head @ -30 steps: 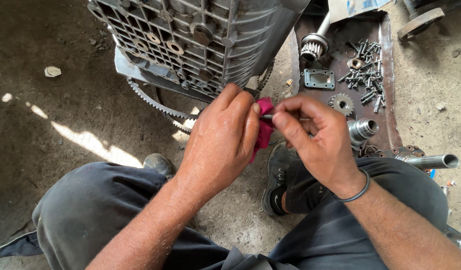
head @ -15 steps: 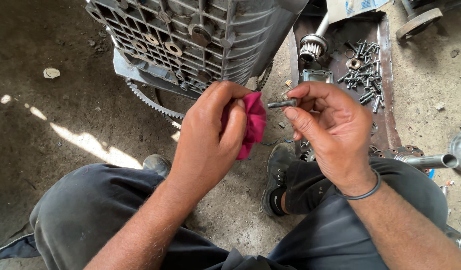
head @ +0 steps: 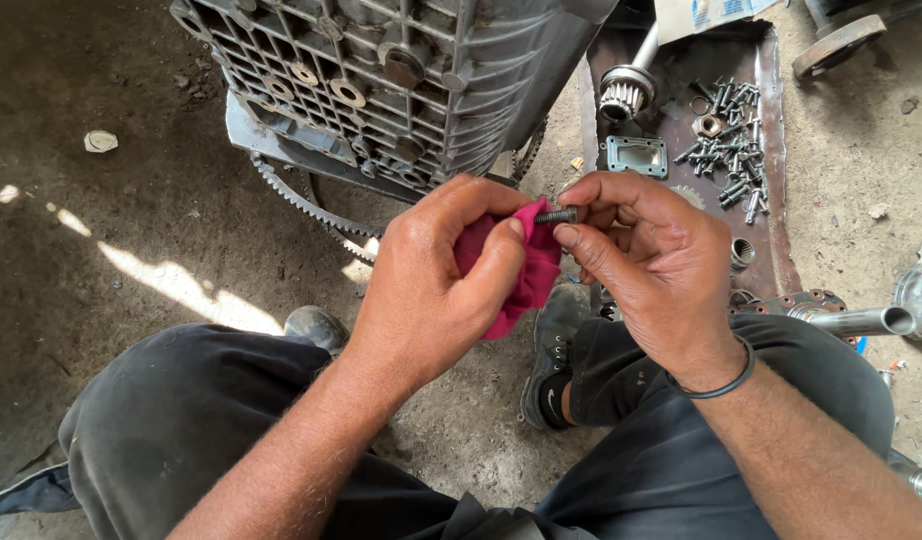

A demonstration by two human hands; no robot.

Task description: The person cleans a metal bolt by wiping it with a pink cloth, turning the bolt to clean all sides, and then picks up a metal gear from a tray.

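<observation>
Left hand [head: 436,290]: clenched around pink rag [head: 526,275], wrapping bolt tip.
Right hand [head: 656,270]: pinching dark bolt [head: 556,215] between thumb and fingers.
Behind: ribbed metal housing [head: 401,80], tray of bolts [head: 726,140].

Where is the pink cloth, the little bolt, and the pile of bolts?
pink cloth [head: 529,285], head view, on the fold hanging below the left hand's fingers.
little bolt [head: 558,215], head view, on its dark shaft between the hands.
pile of bolts [head: 729,152], head view, on the middle of the heap.
</observation>
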